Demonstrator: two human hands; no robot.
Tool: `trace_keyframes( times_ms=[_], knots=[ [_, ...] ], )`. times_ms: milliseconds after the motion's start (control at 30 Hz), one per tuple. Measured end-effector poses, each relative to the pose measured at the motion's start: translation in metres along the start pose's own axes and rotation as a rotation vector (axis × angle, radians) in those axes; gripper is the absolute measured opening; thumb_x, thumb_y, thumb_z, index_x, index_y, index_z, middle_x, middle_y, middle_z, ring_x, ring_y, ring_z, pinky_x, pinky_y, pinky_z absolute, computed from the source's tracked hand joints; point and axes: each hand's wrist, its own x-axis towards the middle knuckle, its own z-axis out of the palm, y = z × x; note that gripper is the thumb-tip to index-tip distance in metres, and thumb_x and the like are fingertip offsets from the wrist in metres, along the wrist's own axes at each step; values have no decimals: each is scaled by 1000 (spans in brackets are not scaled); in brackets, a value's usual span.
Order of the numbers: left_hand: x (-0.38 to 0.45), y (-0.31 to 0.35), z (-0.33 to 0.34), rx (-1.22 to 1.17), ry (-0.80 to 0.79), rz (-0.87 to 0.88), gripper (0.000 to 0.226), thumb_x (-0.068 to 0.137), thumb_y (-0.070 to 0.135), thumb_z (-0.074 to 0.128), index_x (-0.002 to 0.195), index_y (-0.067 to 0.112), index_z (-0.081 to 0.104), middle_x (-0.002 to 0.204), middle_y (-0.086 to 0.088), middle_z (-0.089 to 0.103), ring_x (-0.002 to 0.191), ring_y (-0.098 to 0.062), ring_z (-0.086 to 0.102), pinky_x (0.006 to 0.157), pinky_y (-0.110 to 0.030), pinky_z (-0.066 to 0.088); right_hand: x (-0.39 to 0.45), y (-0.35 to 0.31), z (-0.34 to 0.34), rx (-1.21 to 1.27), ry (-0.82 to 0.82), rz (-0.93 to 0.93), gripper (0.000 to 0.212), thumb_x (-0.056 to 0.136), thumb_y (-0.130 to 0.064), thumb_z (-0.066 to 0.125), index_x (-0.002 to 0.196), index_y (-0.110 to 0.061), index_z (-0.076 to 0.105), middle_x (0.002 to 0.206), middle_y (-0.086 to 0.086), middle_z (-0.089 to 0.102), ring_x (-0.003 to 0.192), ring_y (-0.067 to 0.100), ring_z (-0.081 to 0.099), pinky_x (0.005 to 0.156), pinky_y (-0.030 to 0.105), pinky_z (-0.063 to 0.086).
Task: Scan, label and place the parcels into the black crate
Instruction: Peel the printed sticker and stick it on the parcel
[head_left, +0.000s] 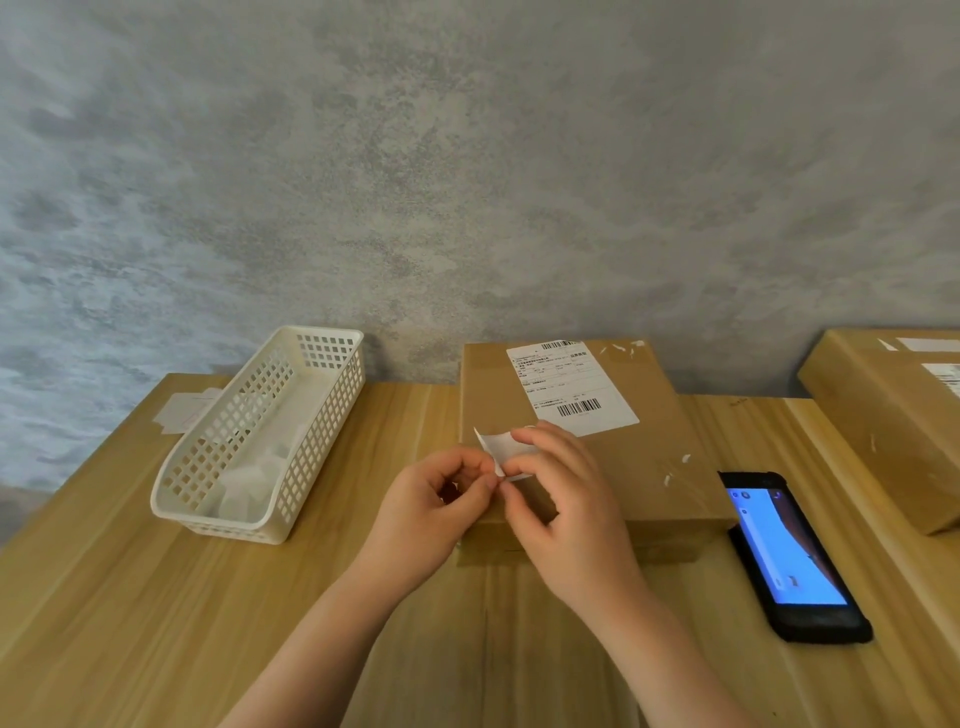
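Observation:
A brown cardboard parcel with a white shipping label lies on the wooden table in front of me. Above its near left corner, both hands pinch a small white label sticker. My left hand grips the sticker's lower edge with thumb and forefinger. My right hand holds it from the right, fingers curled over it. No black crate is in view.
A white perforated plastic basket with white paper scraps inside stands at the left. A black handheld scanner with a lit blue screen lies at the right. A second cardboard parcel sits at the far right. A grey wall rises behind the table.

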Motion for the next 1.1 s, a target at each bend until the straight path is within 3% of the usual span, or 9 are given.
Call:
trace_keyframes(
  times_ms=[167, 267, 633, 1100],
  knots=[
    [-1, -2, -1, 23, 1, 15, 17, 90, 2, 65, 85, 16, 72, 70, 12, 65, 63, 0, 52, 61, -17, 43, 0, -2, 3, -33, -16, 9, 16, 90, -29, 60, 92, -18, 71, 131, -5, 59, 135, 13, 45, 111, 18, 30],
    [-1, 0, -1, 18, 7, 27, 16, 90, -1, 65, 84, 12, 72, 67, 13, 63, 62, 0, 52, 60, -15, 42, -1, -2, 3, -57, -25, 6, 8, 89, -22, 66, 93, -18, 71, 130, -6, 59, 134, 13, 45, 111, 21, 34],
    [-2, 1, 5, 8, 68, 34, 13, 89, 10, 69, 78, 15, 67, 66, 10, 59, 59, 0, 49, 59, -16, 40, -3, -2, 5, -108, 20, -68, 20, 91, -26, 59, 98, -14, 73, 129, -4, 60, 133, 16, 47, 111, 24, 35],
    [-2, 1, 5, 11, 54, 19, 14, 86, 4, 66, 78, 15, 67, 66, 9, 58, 60, -1, 48, 59, -17, 40, -3, -2, 7, -115, 50, -88, 17, 90, -22, 60, 96, -12, 73, 126, -2, 61, 128, 17, 50, 108, 26, 38]
  ],
)
